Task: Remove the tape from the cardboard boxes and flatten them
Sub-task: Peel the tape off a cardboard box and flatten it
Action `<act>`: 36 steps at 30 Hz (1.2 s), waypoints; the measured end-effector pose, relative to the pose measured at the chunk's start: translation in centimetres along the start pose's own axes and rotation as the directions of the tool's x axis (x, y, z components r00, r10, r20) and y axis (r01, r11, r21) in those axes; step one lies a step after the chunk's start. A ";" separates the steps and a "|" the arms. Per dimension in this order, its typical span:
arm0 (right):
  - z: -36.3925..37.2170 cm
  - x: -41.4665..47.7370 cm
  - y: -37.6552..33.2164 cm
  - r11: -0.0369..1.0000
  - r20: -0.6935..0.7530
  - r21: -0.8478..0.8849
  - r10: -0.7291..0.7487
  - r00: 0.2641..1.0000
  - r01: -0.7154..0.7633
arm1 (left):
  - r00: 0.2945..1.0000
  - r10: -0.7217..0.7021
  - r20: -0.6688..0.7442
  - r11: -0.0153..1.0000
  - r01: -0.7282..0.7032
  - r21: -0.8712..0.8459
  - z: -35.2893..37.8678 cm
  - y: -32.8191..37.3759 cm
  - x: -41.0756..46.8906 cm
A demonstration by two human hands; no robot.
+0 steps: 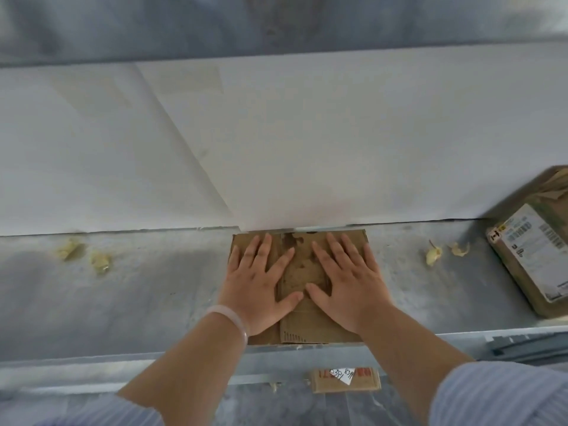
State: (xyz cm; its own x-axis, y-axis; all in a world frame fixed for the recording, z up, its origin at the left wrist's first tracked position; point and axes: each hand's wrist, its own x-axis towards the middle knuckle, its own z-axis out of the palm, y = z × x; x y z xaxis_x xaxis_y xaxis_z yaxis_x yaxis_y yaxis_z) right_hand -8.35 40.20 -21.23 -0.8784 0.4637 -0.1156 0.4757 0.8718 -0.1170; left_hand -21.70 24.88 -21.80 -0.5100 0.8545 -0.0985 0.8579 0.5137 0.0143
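Both left hand [257, 285] and right hand [349, 284] flat, splayed, on box [307, 325] at table [123, 302] edge.

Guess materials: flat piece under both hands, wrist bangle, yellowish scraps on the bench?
Flattened box: brown cardboard, matte, top layer torn in patches; ribbed marks near its front edge suggest corrugated board. Bangle: smooth, translucent whitish, perhaps jade or glass. Scraps: crumpled, slightly glossy yellowish film, probably peeled packing tape.

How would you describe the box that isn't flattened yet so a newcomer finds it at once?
Start at the grey worktop and follow it to the far right edge of the view. The unflattened box sits there, partly cut off. Unlike the flat cardboard under the left hand and right hand, it stands tall and carries a white barcode label.
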 end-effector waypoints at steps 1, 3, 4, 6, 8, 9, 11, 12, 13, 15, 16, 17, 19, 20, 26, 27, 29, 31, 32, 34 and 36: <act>0.1 0.0 0.0 1.000 0.007 -0.001 0.003 1.000 -0.003 | 1.000 -0.003 0.004 1.000 0.003 -0.004 0.0 0.0 0.0; 0.2 0.1 0.0 1.000 0.019 -0.012 0.008 1.000 -0.007 | 1.000 -0.012 0.012 1.000 0.012 -0.005 0.2 0.0 0.0; 0.3 0.1 0.1 1.000 0.022 -0.016 0.007 1.000 -0.007 | 1.000 -0.015 0.013 1.000 0.015 -0.005 0.2 0.0 -0.1; 0.0 0.2 0.2 1.000 0.027 -0.015 0.002 1.000 -0.001 | 1.000 -0.022 -0.001 1.000 0.022 -0.014 0.1 0.0 -0.1; -0.2 0.0 0.3 1.000 0.024 0.001 -0.004 1.000 0.004 | 0.999 -0.039 -0.034 0.998 0.037 -0.044 -0.2 0.0 -0.4; -0.3 -0.1 0.4 1.000 0.011 0.013 0.009 1.000 -0.009 | 0.997 -0.053 -0.051 0.997 0.049 -0.061 -0.3 0.0 -0.5; -0.3 -0.5 0.4 0.996 -0.014 0.034 0.077 0.997 -0.076 | 0.994 -0.073 -0.077 0.995 0.068 -0.069 -0.3 -0.2 -1.0; -0.3 -0.6 0.4 0.994 -0.018 0.039 0.107 0.994 -0.106 | 0.992 -0.084 -0.090 0.994 0.077 -0.074 -0.3 -0.3 -1.3; -0.4 -0.7 0.4 0.992 -0.013 0.036 0.122 0.992 -0.122 | 0.991 -0.092 -0.094 0.993 0.084 -0.083 -0.2 -0.6 -1.6; -0.5 -0.8 0.6 0.993 0.031 0.028 0.112 0.993 -0.113 | 0.996 -0.075 -0.049 0.994 0.070 -0.086 -0.2 -1.1 -2.1; -0.7 -0.9 0.6 0.995 0.057 0.025 0.099 0.993 -0.101 | 0.998 -0.057 -0.013 0.995 0.056 -0.080 -0.3 -1.3 -2.3; -0.7 -0.9 0.6 0.995 0.074 0.021 0.092 0.993 -0.093 | 0.999 -0.045 0.020 0.997 0.046 -0.069 -0.2 -1.4 -2.4; -0.8 -0.9 0.6 0.995 0.088 0.016 0.092 0.992 -0.094 | 0.997 -0.047 0.056 0.997 0.050 -0.053 -0.3 -1.4 -2.3; -1.0 -0.7 0.6 0.995 0.102 0.017 0.094 0.990 -0.096 | 0.996 -0.051 0.067 0.997 0.055 -0.056 -0.3 -1.3 -2.1; -3.0 -1.7 2.7 0.983 0.234 0.157 0.053 0.971 -0.091 | 0.992 -0.127 -0.028 0.969 0.118 -0.219 -0.4 -1.5 -3.3; -2.9 -2.6 2.8 0.978 0.208 0.170 0.088 0.974 -0.124 | 0.985 -0.169 -0.045 0.959 0.154 -0.238 -0.4 -1.3 -4.1; -2.4 -4.8 2.8 0.959 0.136 0.183 0.194 0.972 -0.217 | 0.964 -0.259 -0.061 0.941 0.238 -0.240 -0.5 -0.8 -6.2; -1.8 -7.0 2.6 0.936 0.097 0.203 0.274 0.957 -0.289 | 0.938 -0.345 -0.043 0.915 0.326 -0.239 -0.6 -0.2 -8.6; -1.6 -8.1 2.4 0.931 0.095 0.206 0.287 0.953 -0.301 | 0.924 -0.380 -0.032 0.900 0.361 -0.244 -0.5 0.0 -9.8; -1.4 -9.9 1.7 0.927 0.099 0.227 0.283 0.954 -0.298 | 0.898 -0.441 -0.010 0.861 0.419 -0.289 -0.6 0.5 -12.0; -1.5 -11.4 0.5 0.900 0.091 0.309 0.293 0.952 -0.306 | 0.866 -0.499 0.044 0.795 0.477 -0.374 -0.9 1.1 -13.9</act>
State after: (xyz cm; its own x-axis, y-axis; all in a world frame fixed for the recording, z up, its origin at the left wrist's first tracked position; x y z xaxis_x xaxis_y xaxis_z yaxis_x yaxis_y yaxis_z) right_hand 1.80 35.62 -18.49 -0.6925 0.6825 -0.2337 0.7118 0.5939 -0.3750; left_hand -13.71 13.64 -19.49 -0.8665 0.4802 -0.1365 0.4153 0.8451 0.3367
